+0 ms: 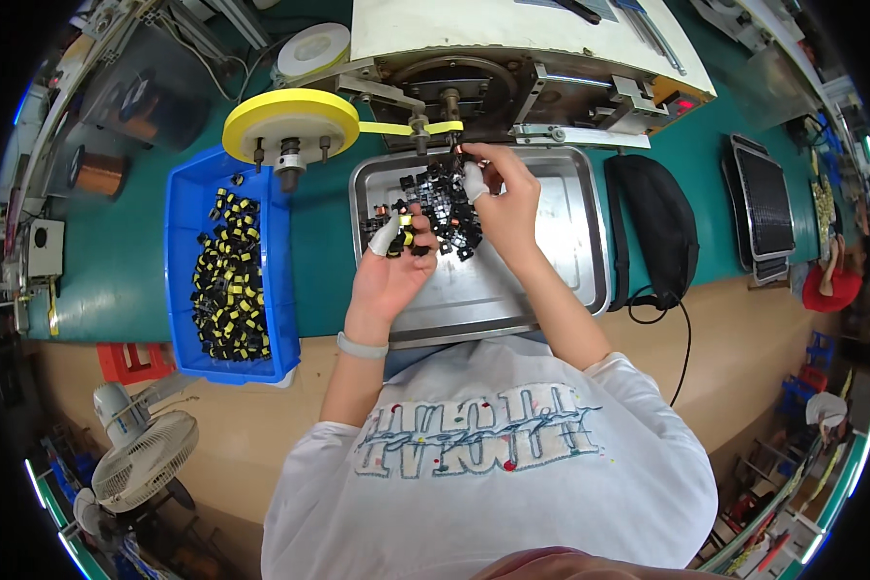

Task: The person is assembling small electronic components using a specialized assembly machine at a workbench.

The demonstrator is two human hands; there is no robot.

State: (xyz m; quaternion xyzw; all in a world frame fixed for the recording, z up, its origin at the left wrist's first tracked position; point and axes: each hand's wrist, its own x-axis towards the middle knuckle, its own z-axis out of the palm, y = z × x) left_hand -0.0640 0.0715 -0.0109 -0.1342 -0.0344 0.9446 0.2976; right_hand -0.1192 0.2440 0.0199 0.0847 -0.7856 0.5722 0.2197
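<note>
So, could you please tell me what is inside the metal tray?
The metal tray holds a pile of small black parts, with bare metal to its right. The tray's floor under the pile is hidden, as is whatever the left hand and right hand cover.

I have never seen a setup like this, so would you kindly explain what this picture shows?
Certainly. There is no robot: a camera on a person's head looks down at their bare hands, and its wide lens bends straight edges. On the green table stands a machine, with a roll of yellow tape at its left. The left hand holds some taped parts above a metal tray, where small black parts are heaped. The right hand reaches to the machine's front; its exact grip is unclear. A blue bin at left holds many black-and-yellow pieces.
</note>
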